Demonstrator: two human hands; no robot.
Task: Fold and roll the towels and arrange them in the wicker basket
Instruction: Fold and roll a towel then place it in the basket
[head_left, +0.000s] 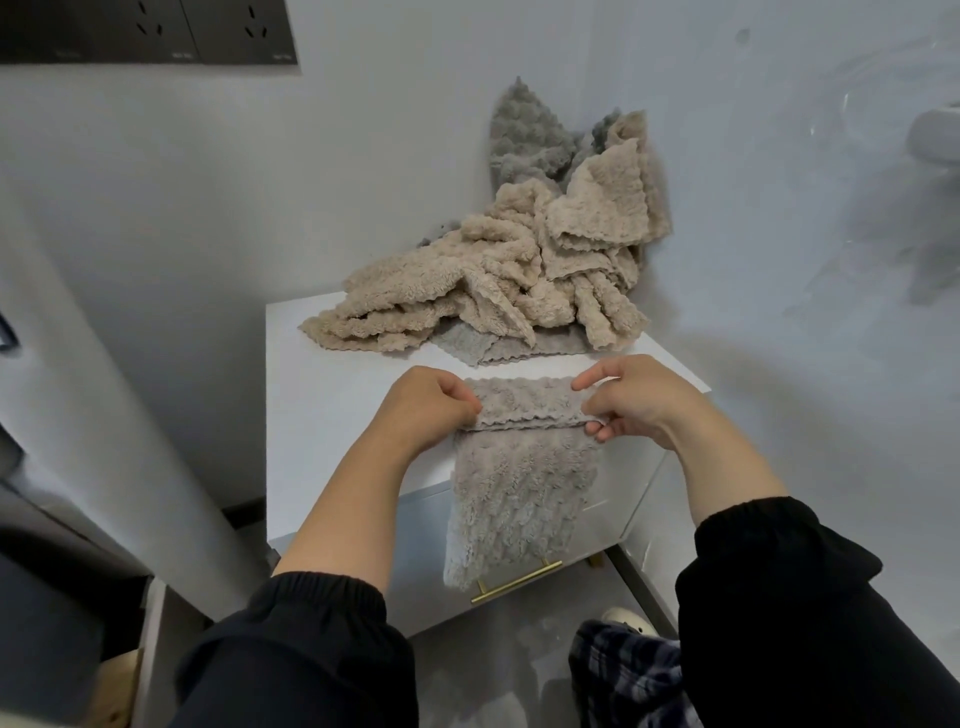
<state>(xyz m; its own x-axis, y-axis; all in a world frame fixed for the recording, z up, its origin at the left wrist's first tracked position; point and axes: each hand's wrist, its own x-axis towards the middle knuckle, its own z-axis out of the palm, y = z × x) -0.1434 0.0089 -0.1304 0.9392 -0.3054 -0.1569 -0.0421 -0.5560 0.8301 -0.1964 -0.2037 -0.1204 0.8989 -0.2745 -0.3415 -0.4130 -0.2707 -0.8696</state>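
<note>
One towel (524, 488) pinched by left hand (431, 410) and right hand (634, 405), draped off the surface (332, 374). Heap (498, 291) behind: count unclear.

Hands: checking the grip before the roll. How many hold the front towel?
2. The left hand grips the left end of the fold in the towel; the right hand pinches the right end.

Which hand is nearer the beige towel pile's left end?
Left. The left hand sits just right of the pile end; the right hand is farther right, across the held towel.
</note>
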